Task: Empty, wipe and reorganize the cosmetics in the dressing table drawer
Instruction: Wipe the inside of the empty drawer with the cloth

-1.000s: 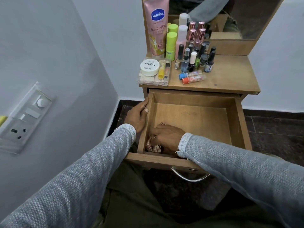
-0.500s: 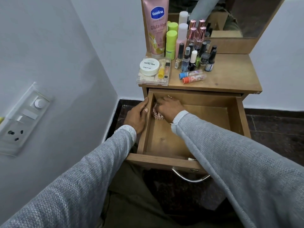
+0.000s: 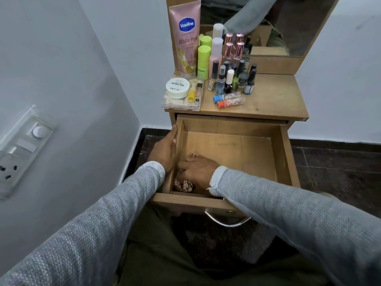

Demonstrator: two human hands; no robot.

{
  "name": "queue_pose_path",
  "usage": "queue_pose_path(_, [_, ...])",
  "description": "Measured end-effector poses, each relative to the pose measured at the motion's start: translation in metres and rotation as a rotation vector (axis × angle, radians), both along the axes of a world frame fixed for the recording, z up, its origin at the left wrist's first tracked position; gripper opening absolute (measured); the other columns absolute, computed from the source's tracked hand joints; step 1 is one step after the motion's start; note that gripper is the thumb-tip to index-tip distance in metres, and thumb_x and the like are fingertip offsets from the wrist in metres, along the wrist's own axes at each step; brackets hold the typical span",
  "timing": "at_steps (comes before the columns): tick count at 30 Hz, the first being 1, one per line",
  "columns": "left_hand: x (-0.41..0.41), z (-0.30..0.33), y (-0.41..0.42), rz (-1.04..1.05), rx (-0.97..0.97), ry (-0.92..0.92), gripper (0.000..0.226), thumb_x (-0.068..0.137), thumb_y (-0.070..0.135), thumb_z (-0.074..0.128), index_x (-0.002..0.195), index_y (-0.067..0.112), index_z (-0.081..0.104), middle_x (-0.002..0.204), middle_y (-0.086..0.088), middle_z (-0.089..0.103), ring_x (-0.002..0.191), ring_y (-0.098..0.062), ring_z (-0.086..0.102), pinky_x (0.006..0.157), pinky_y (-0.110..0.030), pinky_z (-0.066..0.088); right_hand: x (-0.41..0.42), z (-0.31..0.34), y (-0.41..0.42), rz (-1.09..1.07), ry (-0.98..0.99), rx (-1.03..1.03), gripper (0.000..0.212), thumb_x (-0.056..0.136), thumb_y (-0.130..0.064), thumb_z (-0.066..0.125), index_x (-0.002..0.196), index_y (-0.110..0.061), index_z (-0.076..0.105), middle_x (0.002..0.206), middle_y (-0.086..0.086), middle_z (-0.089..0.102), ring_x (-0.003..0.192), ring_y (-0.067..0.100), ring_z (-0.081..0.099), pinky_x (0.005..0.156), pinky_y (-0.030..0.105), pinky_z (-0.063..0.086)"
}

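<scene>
The wooden drawer (image 3: 285, 159) stands pulled out, its bottom bare apart from the cloth. My right hand (image 3: 195, 168) lies at the drawer's near left corner, pressing a patterned pink-and-white cloth (image 3: 183, 185) against the bottom; the cloth bunches out under my palm. My left hand (image 3: 165, 150) grips the drawer's left wall from outside, thumb over the rim. The cosmetics stand on the tabletop (image 3: 274, 100): a pink Vaseline tube (image 3: 185, 38), green sticks (image 3: 203, 61), several nail polish bottles (image 3: 231, 79), two lying tubes (image 3: 229, 101), and a clear case (image 3: 181, 100) with a white jar (image 3: 177, 87).
A mirror (image 3: 268, 23) rises behind the tabletop. A grey wall with a switch panel (image 3: 18, 153) is close on the left. Dark tiled floor (image 3: 340, 168) lies to the right. The drawer's metal handle (image 3: 226, 221) hangs above my lap.
My right hand has swept the cloth from the drawer's far left corner back to the near left corner. My left hand has stayed on the drawer's side.
</scene>
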State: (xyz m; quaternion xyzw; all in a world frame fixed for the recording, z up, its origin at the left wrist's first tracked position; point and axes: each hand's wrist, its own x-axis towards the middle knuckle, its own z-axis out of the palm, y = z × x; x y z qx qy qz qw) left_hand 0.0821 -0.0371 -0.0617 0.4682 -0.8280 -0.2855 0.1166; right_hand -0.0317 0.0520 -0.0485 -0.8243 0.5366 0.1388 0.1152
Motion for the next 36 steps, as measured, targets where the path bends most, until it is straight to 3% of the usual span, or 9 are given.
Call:
queue_pose_path(3, [-0.004, -0.002, -0.001, -0.049, -0.111, -0.215, 0.064, 0.085, 0.076, 0.031, 0.115, 0.031, 0.067, 0.120, -0.004, 0.067, 0.106, -0.024, 0.062, 0.104, -0.037, 0.036, -0.006, -0.001, 0.002, 0.013, 0.084, -0.030, 0.039, 0.098, -0.017, 0.045, 0.138, -0.018, 0.047, 0.139, 0.012, 0.042, 0.129, 0.031, 0.038, 0.095, 0.045, 0.044])
queue_pose_path(5, [-0.006, -0.001, 0.001, -0.067, -0.209, -0.245, 0.072, 0.080, 0.084, 0.020, 0.124, 0.042, 0.058, 0.136, 0.004, 0.057, 0.123, -0.024, 0.054, 0.111, -0.047, 0.031, -0.019, 0.008, 0.003, 0.061, 0.194, -0.084, 0.041, 0.099, -0.017, 0.043, 0.140, -0.016, 0.044, 0.142, 0.013, 0.039, 0.131, 0.031, 0.036, 0.095, 0.047, 0.045])
queue_pose_path(8, [-0.008, 0.007, 0.009, -0.080, -0.282, -0.229, 0.051, 0.100, 0.043, 0.030, 0.149, 0.031, 0.030, 0.158, 0.002, 0.026, 0.143, -0.023, 0.027, 0.117, -0.042, 0.021, -0.049, 0.027, -0.001, 0.038, 0.343, -0.135, 0.038, 0.096, -0.017, 0.047, 0.134, -0.016, 0.050, 0.140, 0.011, 0.041, 0.132, 0.030, 0.035, 0.100, 0.045, 0.040])
queue_pose_path(10, [-0.011, 0.009, 0.011, -0.178, -0.359, -0.196, 0.061, 0.094, 0.003, 0.036, 0.152, 0.016, 0.025, 0.161, -0.005, 0.014, 0.148, -0.024, 0.014, 0.119, -0.041, 0.018, -0.069, 0.032, -0.005, 0.020, 0.435, -0.116, 0.036, 0.093, -0.018, 0.053, 0.128, -0.014, 0.055, 0.135, 0.011, 0.045, 0.128, 0.029, 0.038, 0.100, 0.042, 0.042])
queue_pose_path(12, [-0.014, 0.009, 0.012, -0.251, -0.380, -0.231, 0.068, 0.088, -0.009, 0.037, 0.151, 0.014, 0.025, 0.161, -0.004, 0.010, 0.148, -0.023, 0.010, 0.118, -0.040, 0.013, -0.091, 0.032, -0.008, -0.068, 0.451, -0.050, 0.034, 0.097, -0.020, 0.045, 0.128, -0.011, 0.054, 0.131, 0.013, 0.049, 0.124, 0.031, 0.044, 0.098, 0.043, 0.043])
queue_pose_path(17, [-0.014, 0.004, 0.009, -0.239, -0.365, -0.236, 0.069, 0.088, -0.009, 0.043, 0.151, 0.015, 0.025, 0.162, -0.004, 0.009, 0.148, -0.024, 0.010, 0.119, -0.038, 0.012, -0.135, 0.034, -0.004, -0.037, 0.599, 0.041, 0.032, 0.098, -0.023, 0.048, 0.129, -0.019, 0.054, 0.122, 0.010, 0.059, 0.115, 0.030, 0.057, 0.084, 0.040, 0.054])
queue_pose_path(24, [-0.014, -0.003, 0.004, -0.252, -0.394, -0.189, 0.065, 0.088, -0.007, 0.040, 0.150, 0.011, 0.029, 0.160, -0.007, 0.016, 0.147, -0.026, 0.015, 0.119, -0.039, 0.015, -0.165, 0.020, 0.026, -0.206, 0.543, 0.017, 0.045, 0.098, -0.027, 0.045, 0.141, -0.021, 0.034, 0.130, 0.014, 0.051, 0.111, 0.034, 0.059, 0.077, 0.040, 0.052])
queue_pose_path(30, [-0.014, -0.003, 0.005, -0.263, -0.411, -0.165, 0.064, 0.086, -0.008, 0.041, 0.148, 0.007, 0.032, 0.158, -0.010, 0.023, 0.147, -0.027, 0.018, 0.119, -0.037, 0.016, -0.159, 0.026, 0.027, 0.003, 0.654, -0.173, 0.027, 0.097, -0.023, 0.048, 0.122, -0.018, 0.058, 0.126, 0.005, 0.052, 0.113, 0.027, 0.050, 0.087, 0.035, 0.042])
queue_pose_path(36, [-0.013, -0.010, 0.000, -0.287, -0.418, -0.160, 0.060, 0.087, -0.007, 0.041, 0.145, 0.006, 0.038, 0.156, -0.011, 0.029, 0.145, -0.028, 0.022, 0.117, -0.044, 0.023, -0.154, 0.026, 0.036, -0.175, 0.814, 0.066, 0.027, 0.099, -0.033, 0.045, 0.115, -0.020, 0.062, 0.121, -0.001, 0.063, 0.117, 0.023, 0.050, 0.094, 0.033, 0.038])
